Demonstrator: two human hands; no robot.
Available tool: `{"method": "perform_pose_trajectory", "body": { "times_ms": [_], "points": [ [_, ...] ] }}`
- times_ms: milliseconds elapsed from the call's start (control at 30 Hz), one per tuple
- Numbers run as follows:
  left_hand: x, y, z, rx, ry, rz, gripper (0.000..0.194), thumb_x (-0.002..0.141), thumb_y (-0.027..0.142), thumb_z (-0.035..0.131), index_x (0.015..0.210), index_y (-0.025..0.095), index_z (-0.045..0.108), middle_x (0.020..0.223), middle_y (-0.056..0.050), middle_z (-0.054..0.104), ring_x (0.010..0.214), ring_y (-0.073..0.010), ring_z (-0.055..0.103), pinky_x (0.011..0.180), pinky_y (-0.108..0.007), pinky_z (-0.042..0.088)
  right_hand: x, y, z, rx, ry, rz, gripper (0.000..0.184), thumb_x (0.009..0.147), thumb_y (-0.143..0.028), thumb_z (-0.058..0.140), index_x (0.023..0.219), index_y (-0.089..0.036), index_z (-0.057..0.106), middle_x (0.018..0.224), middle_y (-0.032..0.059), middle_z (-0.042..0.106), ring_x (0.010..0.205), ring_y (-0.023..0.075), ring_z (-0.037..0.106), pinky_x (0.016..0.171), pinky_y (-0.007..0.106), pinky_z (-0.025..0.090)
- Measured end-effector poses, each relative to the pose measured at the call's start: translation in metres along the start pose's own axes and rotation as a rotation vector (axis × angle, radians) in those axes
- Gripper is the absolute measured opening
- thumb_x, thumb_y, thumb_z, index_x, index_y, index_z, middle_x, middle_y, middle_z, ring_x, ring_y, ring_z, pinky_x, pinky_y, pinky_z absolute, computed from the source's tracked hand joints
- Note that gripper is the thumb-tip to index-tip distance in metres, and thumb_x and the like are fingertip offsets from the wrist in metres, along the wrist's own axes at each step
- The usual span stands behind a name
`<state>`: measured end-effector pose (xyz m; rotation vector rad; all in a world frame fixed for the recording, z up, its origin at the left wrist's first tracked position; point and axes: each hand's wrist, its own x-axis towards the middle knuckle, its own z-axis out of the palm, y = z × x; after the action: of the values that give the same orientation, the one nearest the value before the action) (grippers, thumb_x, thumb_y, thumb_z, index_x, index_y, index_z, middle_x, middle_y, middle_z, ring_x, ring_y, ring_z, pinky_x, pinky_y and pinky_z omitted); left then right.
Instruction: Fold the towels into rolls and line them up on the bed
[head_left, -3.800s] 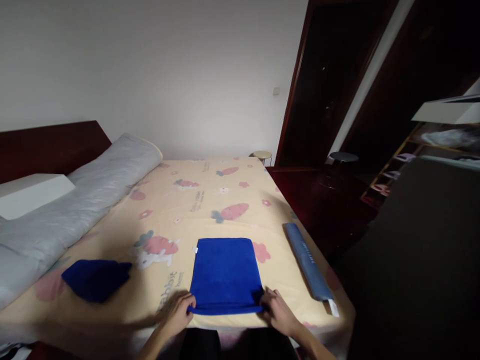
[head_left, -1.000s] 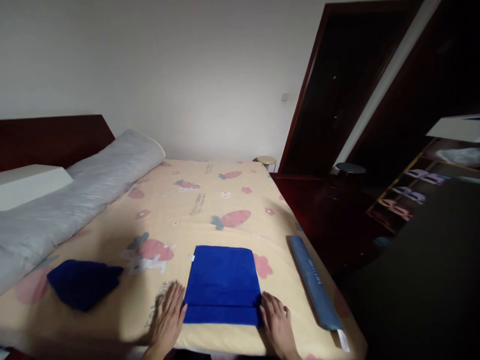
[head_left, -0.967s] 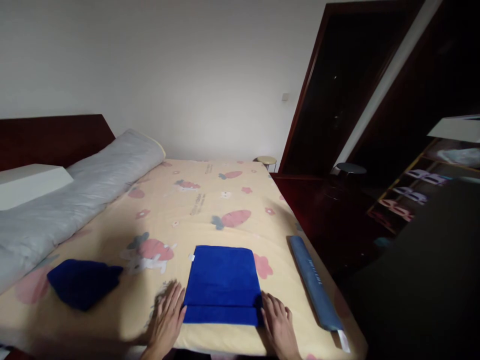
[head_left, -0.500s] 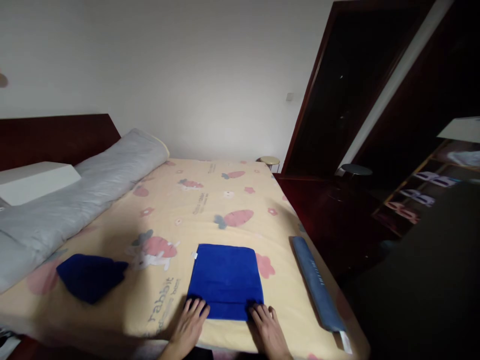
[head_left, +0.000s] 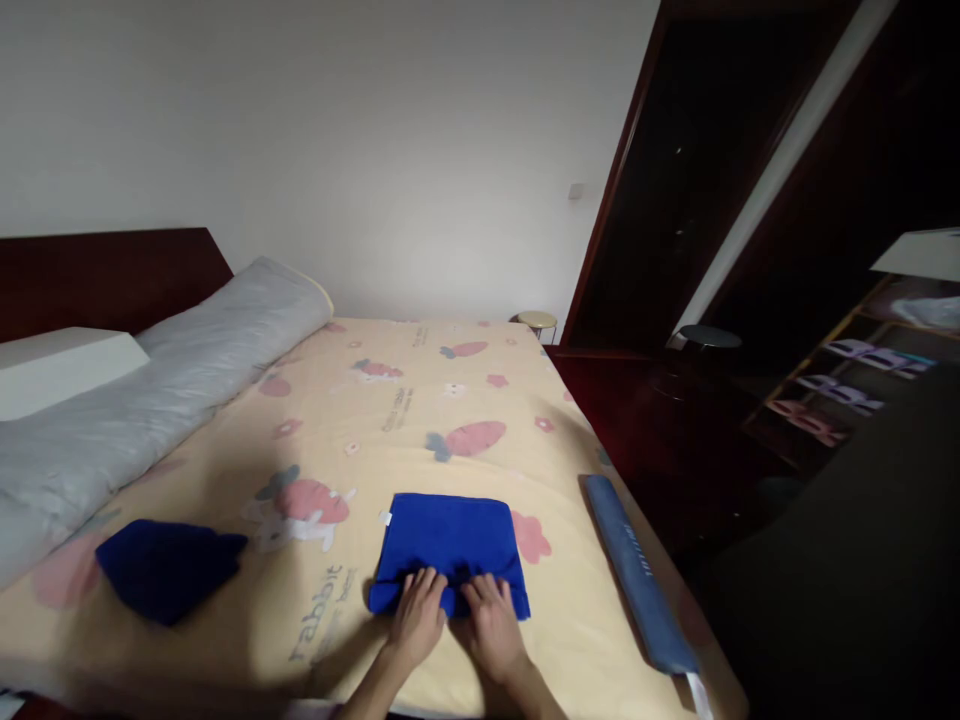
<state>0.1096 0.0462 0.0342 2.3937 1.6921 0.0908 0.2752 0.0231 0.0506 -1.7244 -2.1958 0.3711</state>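
A blue towel (head_left: pixel 450 530) with a small white tag at its left edge lies on the bed, its near edge turned over into a thick roll. My left hand (head_left: pixel 420 615) has its fingers curled over that roll, left of the middle. Close beside it, my right hand (head_left: pixel 491 615) grips the same roll just right of the middle. The towel's far part lies flat. To the left, a second dark blue cloth (head_left: pixel 171 568) rests crumpled, apart from both hands.
The bed (head_left: pixel 405 450) has a cream sheet with carrot and rabbit prints. A blue-grey long case (head_left: pixel 637 575) lies along its right edge. A grey bolster (head_left: pixel 210 350) and a white box (head_left: pixel 67 368) are at the left. Stools and a shoe rack (head_left: pixel 840 380) stand beyond.
Both hands have moved inward from the towel's near corners and slightly away from me. The near edge is now rolled over and the towel looks shorter.
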Motion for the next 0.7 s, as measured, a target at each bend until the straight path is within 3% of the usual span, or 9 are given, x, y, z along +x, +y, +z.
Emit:
{"method": "perform_pose_trajectory", "body": {
  "times_ms": [100, 233, 300, 400, 467, 533, 600, 700],
  "points": [
    [-0.005, -0.008, 0.008, -0.021, 0.093, 0.087, 0.047, 0.086, 0.012, 0.041, 0.128, 0.027, 0.056, 0.132, -0.005, 0.062, 0.125, -0.0206, 0.053, 0.108, -0.042, 0.039, -0.003, 0.002, 0.010, 0.055, 0.015, -0.059, 0.036, 0.085, -0.025, 0.049, 0.120, -0.030, 0.058, 0.116, 0.0023, 0.066, 0.110, 0.0217, 0.055, 0.099, 0.040, 0.033],
    [-0.024, -0.075, 0.005, 0.051, 0.319, 0.035, 0.035, 0.096, 0.029, 0.037, 0.120, 0.030, 0.063, 0.119, -0.004, 0.069, 0.113, -0.0209, 0.060, 0.100, -0.042, 0.045, -0.020, 0.060, -0.002, -0.042, 0.158, 0.071, 0.032, 0.095, -0.032, 0.039, 0.118, -0.028, 0.061, 0.120, 0.0049, 0.067, 0.110, 0.0230, 0.056, 0.097, 0.043, 0.036],
    [-0.030, -0.094, 0.005, 0.088, 0.408, -0.020, 0.035, 0.097, 0.033, 0.038, 0.121, 0.029, 0.063, 0.120, -0.004, 0.069, 0.113, -0.0215, 0.060, 0.100, -0.042, 0.044, -0.027, 0.076, -0.008, -0.071, 0.222, 0.130, 0.033, 0.096, -0.036, 0.038, 0.115, -0.027, 0.063, 0.120, 0.0067, 0.066, 0.110, 0.0249, 0.057, 0.095, 0.045, 0.037],
    [-0.022, -0.071, 0.010, 0.081, 0.445, 0.073, 0.038, 0.097, 0.030, 0.037, 0.129, 0.028, 0.057, 0.124, -0.004, 0.068, 0.115, -0.0190, 0.059, 0.101, -0.037, 0.044, -0.020, 0.057, -0.005, -0.020, 0.200, 0.056, 0.036, 0.097, -0.034, 0.035, 0.123, -0.027, 0.059, 0.121, 0.0075, 0.066, 0.113, 0.0231, 0.056, 0.098, 0.043, 0.037],
    [-0.012, -0.043, 0.014, 0.072, 0.395, 0.222, 0.040, 0.098, 0.030, 0.036, 0.134, 0.029, 0.053, 0.128, -0.003, 0.066, 0.117, -0.0174, 0.058, 0.101, -0.034, 0.044, -0.007, 0.033, 0.000, 0.051, 0.095, -0.077, 0.037, 0.098, -0.032, 0.035, 0.127, -0.029, 0.056, 0.122, 0.0048, 0.066, 0.112, 0.0197, 0.057, 0.099, 0.040, 0.038],
    [-0.006, -0.032, 0.015, 0.086, 0.348, 0.299, 0.041, 0.098, 0.033, 0.036, 0.137, 0.029, 0.050, 0.132, -0.002, 0.064, 0.118, -0.0170, 0.058, 0.101, -0.034, 0.044, 0.003, 0.025, 0.000, 0.078, 0.027, -0.116, 0.036, 0.098, -0.032, 0.036, 0.125, -0.030, 0.058, 0.124, 0.0033, 0.067, 0.113, 0.0189, 0.058, 0.100, 0.039, 0.038],
    [-0.010, -0.051, 0.012, 0.125, 0.348, 0.246, 0.040, 0.098, 0.036, 0.037, 0.135, 0.029, 0.052, 0.131, -0.002, 0.065, 0.118, -0.0178, 0.059, 0.100, -0.035, 0.044, 0.002, 0.044, -0.008, 0.047, 0.045, -0.032, 0.035, 0.098, -0.032, 0.034, 0.118, -0.028, 0.063, 0.124, 0.0042, 0.067, 0.113, 0.0203, 0.059, 0.098, 0.041, 0.039],
    [-0.031, -0.107, 0.003, 0.184, 0.442, 0.064, 0.036, 0.097, 0.035, 0.040, 0.126, 0.027, 0.060, 0.127, -0.003, 0.068, 0.118, -0.0205, 0.059, 0.101, -0.038, 0.043, -0.017, 0.094, -0.026, -0.028, 0.158, 0.125, 0.036, 0.097, -0.032, 0.034, 0.114, -0.028, 0.066, 0.125, 0.0053, 0.067, 0.113, 0.0234, 0.058, 0.094, 0.042, 0.041]
  ]
}}
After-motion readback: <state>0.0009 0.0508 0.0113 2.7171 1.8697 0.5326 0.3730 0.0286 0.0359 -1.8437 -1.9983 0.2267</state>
